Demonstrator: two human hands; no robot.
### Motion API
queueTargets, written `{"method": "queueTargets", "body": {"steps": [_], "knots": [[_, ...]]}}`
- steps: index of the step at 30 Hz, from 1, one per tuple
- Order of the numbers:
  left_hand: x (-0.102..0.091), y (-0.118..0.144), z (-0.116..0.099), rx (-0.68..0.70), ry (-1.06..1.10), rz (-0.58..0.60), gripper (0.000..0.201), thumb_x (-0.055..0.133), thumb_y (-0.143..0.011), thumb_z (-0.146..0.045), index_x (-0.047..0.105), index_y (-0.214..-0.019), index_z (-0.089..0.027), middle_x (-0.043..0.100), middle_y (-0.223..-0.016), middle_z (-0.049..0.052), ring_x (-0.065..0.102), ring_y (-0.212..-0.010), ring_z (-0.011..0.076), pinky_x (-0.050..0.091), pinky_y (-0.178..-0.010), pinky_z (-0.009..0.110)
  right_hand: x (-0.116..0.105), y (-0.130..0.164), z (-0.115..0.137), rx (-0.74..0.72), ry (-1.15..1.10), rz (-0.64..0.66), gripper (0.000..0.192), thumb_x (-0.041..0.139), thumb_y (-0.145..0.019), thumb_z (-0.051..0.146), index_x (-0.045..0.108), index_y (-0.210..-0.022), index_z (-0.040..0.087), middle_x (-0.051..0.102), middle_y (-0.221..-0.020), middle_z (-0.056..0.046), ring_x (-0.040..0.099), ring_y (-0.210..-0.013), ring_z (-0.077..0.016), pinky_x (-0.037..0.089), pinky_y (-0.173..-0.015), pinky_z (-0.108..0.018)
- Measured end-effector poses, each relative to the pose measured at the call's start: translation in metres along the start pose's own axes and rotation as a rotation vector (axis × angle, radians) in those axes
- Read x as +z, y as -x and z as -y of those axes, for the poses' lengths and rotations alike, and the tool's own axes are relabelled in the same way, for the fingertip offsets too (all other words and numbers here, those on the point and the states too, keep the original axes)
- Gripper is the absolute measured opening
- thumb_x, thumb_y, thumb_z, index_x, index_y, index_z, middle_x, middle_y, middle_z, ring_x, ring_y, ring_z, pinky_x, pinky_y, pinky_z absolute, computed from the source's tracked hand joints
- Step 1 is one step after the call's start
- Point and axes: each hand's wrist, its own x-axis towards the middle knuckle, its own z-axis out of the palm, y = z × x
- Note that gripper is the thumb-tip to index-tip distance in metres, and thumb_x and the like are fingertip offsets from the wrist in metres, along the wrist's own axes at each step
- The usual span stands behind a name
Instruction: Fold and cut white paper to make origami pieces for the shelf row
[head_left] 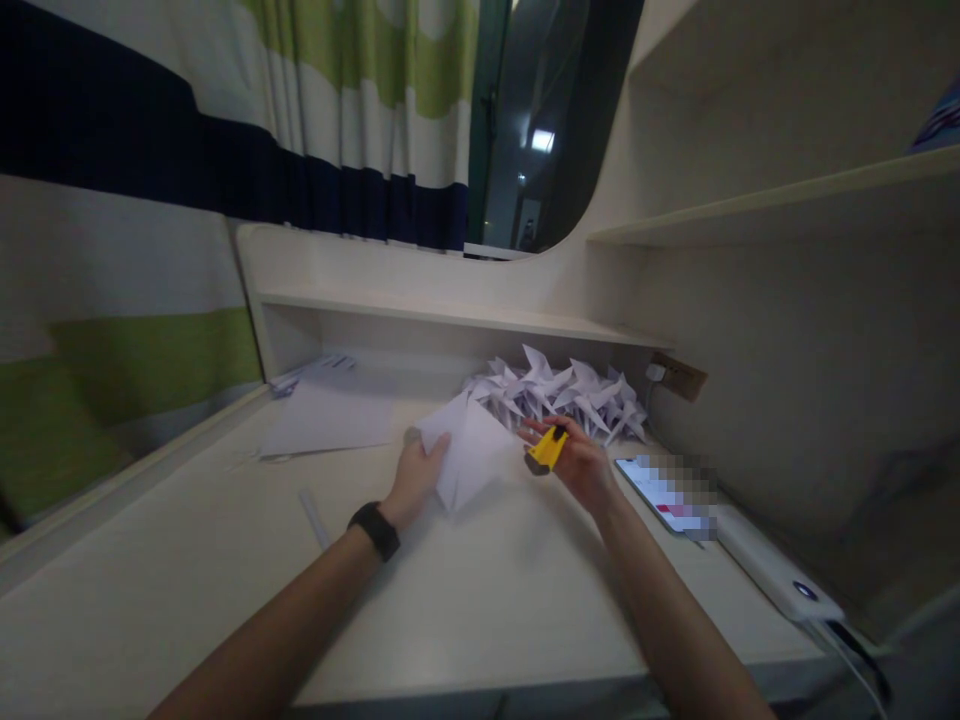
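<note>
1. Head view: the left hand (416, 478) rests on the near-left edge of a folded white paper sheet (469, 455), fingers (439, 445) closed on that edge, pinning it to the pale tabletop (480, 600).
2. The right hand (581, 462) holds a small yellow plastic tool with a dark tip (546, 450), fingers curled shut around it; the dark tip points down-left toward the paper.
3. The paper lies just left of the right fingers, its long axis running away from the person. The tool is near its right edge; touching or not, I cannot tell.
4. Beyond the right fingers sits a heap of folded white paper shapes (559, 395); to their right, a phone (664, 495).
</note>
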Motion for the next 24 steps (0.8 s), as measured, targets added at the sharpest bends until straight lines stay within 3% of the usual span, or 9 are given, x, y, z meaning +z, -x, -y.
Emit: {"method": "queueTargets", "body": {"steps": [5, 8, 11, 14, 19, 24], "knots": [[0.000, -0.002, 0.005, 0.060, -0.103, -0.060, 0.033, 0.064, -0.081, -0.037, 0.064, -0.102, -0.012, 0.070, -0.105, 0.016, 0.066, -0.096, 0.0278, 0.052, -0.082, 0.038, 0.016, 0.008, 0.010, 0.074, 0.000, 0.052, 0.021, 0.058, -0.080, 0.032, 0.051, -0.097, 0.023, 0.062, -0.119, -0.009, 0.065, -0.102, -0.0256, 0.047, -0.094, -0.046], [0.003, 0.000, 0.005, 0.031, -0.037, -0.052, 0.031, 0.064, -0.081, -0.036, 0.065, -0.101, -0.012, 0.070, -0.105, 0.015, 0.067, -0.095, 0.0266, 0.052, -0.083, 0.038, 0.032, 0.012, 0.000, 0.124, 0.160, 0.066, 0.028, 0.062, -0.082, 0.031, 0.047, -0.105, 0.026, 0.060, -0.122, -0.007, 0.071, -0.078, -0.0206, 0.057, -0.069, -0.037], [0.005, 0.001, 0.004, 0.010, 0.071, -0.039, 0.034, 0.064, -0.081, -0.038, 0.065, -0.103, -0.012, 0.069, -0.108, 0.015, 0.067, -0.093, 0.0250, 0.052, -0.083, 0.037, 0.046, 0.017, -0.014, 0.142, 0.370, 0.124, 0.048, 0.055, -0.087, 0.038, 0.034, -0.130, 0.034, 0.056, -0.125, -0.008, 0.067, -0.056, -0.0142, 0.051, -0.042, -0.025], [0.005, 0.001, 0.003, 0.002, 0.110, -0.066, 0.038, 0.067, -0.078, -0.041, 0.066, -0.102, -0.011, 0.070, -0.107, 0.016, 0.067, -0.091, 0.0250, 0.053, -0.079, 0.035, 0.052, 0.022, -0.023, 0.126, 0.596, 0.128, 0.070, 0.052, -0.089, 0.037, 0.011, -0.145, 0.039, 0.059, -0.119, -0.007, 0.064, -0.052, -0.0105, 0.051, -0.042, -0.024], [0.004, 0.001, 0.002, -0.018, 0.129, -0.046, 0.045, 0.064, -0.079, -0.048, 0.067, -0.099, -0.008, 0.071, -0.101, 0.017, 0.068, -0.087, 0.0260, 0.054, -0.073, 0.034, 0.055, 0.027, -0.030, 0.142, 0.931, 0.127, 0.060, 0.051, -0.089, 0.033, 0.030, -0.145, 0.030, 0.067, -0.099, -0.004, 0.059, -0.048, -0.0094, 0.049, -0.043, -0.021], [0.003, 0.000, 0.002, -0.001, 0.110, -0.079, 0.047, 0.065, -0.079, -0.048, 0.066, -0.104, -0.009, 0.069, -0.107, 0.017, 0.067, -0.092, 0.0259, 0.053, -0.076, 0.034, 0.057, 0.029, -0.035, 0.161, 1.010, 0.211, 0.064, 0.049, -0.090, 0.026, 0.023, -0.148, 0.032, 0.069, -0.091, -0.003, 0.059, -0.049, -0.0097, 0.049, -0.047, -0.021]]}}
